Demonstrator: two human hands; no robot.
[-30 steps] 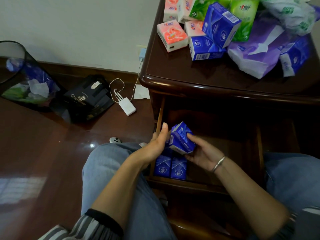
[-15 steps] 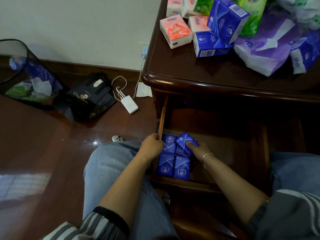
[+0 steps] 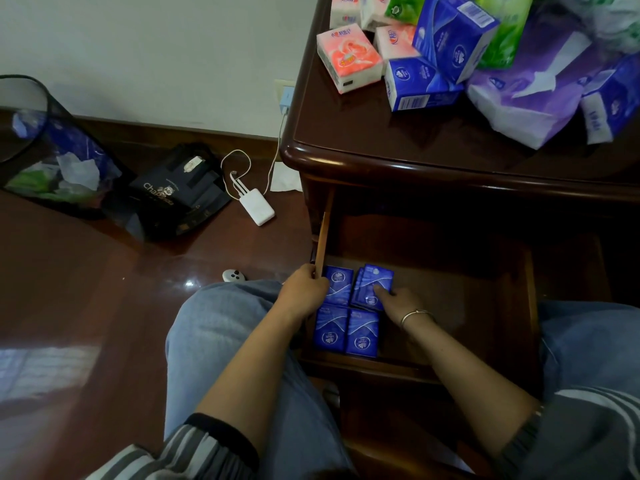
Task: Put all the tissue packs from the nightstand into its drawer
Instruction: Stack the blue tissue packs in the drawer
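The nightstand point(image 3: 381, 133) top carries a heap of tissue packs: a pink pack point(image 3: 348, 57), blue boxes point(image 3: 415, 84), a green pack point(image 3: 502, 39) and a big purple pack point(image 3: 530, 95). Below it the drawer point(image 3: 467, 306) stands pulled out, with several small blue packs point(image 3: 344, 332) lying flat in its front left corner. My right hand point(image 3: 398, 303) presses its fingers on the back right blue pack point(image 3: 372, 284). My left hand point(image 3: 304, 292) has its fingers curled over the drawer's left side wall point(image 3: 323, 237), beside another blue pack point(image 3: 337, 284).
On the wooden floor to the left lie a mesh waste bin point(image 3: 45, 147), a black bag point(image 3: 176, 195), a white power bank point(image 3: 256, 209) with its cable to a wall socket, and a small white object point(image 3: 233, 274). My knees flank the drawer.
My right hand has lowered the blue pack from above the drawer and laid it flat among the others. My left hand has moved from that pack to the drawer's left wall.
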